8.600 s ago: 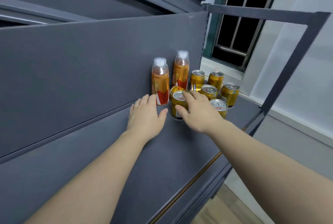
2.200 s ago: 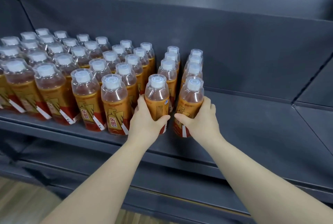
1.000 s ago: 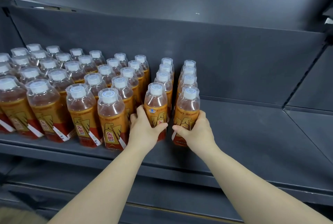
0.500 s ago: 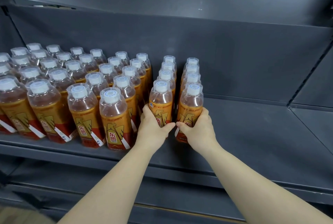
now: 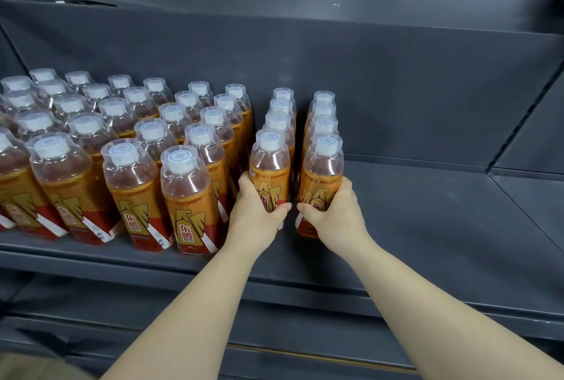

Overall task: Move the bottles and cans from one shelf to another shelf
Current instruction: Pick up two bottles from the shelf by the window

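1. The dark grey shelf (image 5: pixel 427 211) runs left to right, and its right half is bare. A grey back panel (image 5: pixel 396 89) rises along its far edge.
2. A block of bottles (image 5: pixel 131 190) fills the left half of the shelf in rows running near to far. Each bottle stands upright with its long axis vertical and its white cap up, and the orange labels on the near bottles face the near side.
3. Just right of the block stand two single-file rows (image 5: pixel 282 111), also running near to far, with a narrow gap between them.
4. The left front bottle (image 5: pixel 270 166) heads the left row. It is upright with its cap up and its label facing near.
5. The right front bottle (image 5: pixel 323 169) heads the right row and stands the same way.
6. The left hand (image 5: pixel 256 217) wraps the lower body of the left front bottle, with its thumb across the label.
7. The right hand (image 5: pixel 335 214) grips the right front bottle likewise. The two thumbs lie just beside each other in the gap.
8. I cannot tell whether either bottle is lifted off the shelf.
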